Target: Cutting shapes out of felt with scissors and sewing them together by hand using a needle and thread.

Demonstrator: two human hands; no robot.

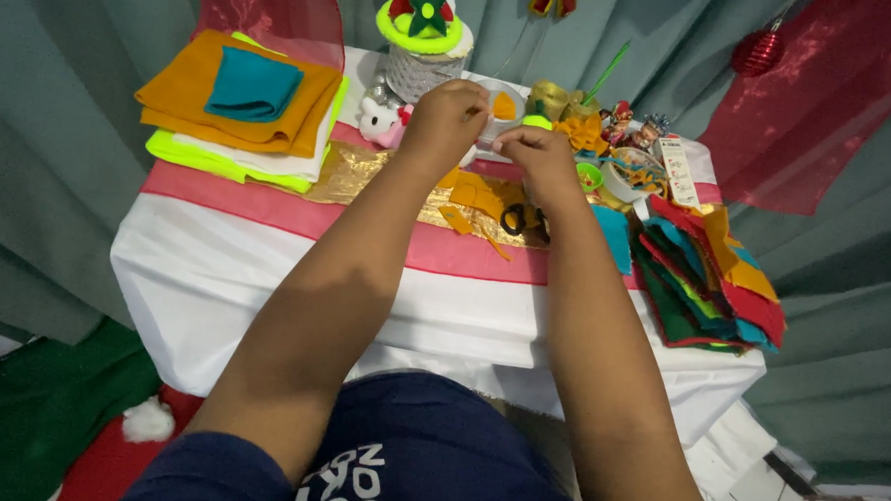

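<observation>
We hold both hands together above the tabletop (pixel 264 273), left hand (pixel 446 120) and right hand (pixel 540 154) pinching a small orange felt piece (pixel 505 106) at twelve o'clock for close handling, scissors (pixel 522 220) below.

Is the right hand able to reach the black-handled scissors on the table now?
Probably yes. The scissors lie on the table just below the right hand, with only loose orange felt scraps beside them. Both hands are pinching something small together, though, so the right hand would have to let go first.
</observation>
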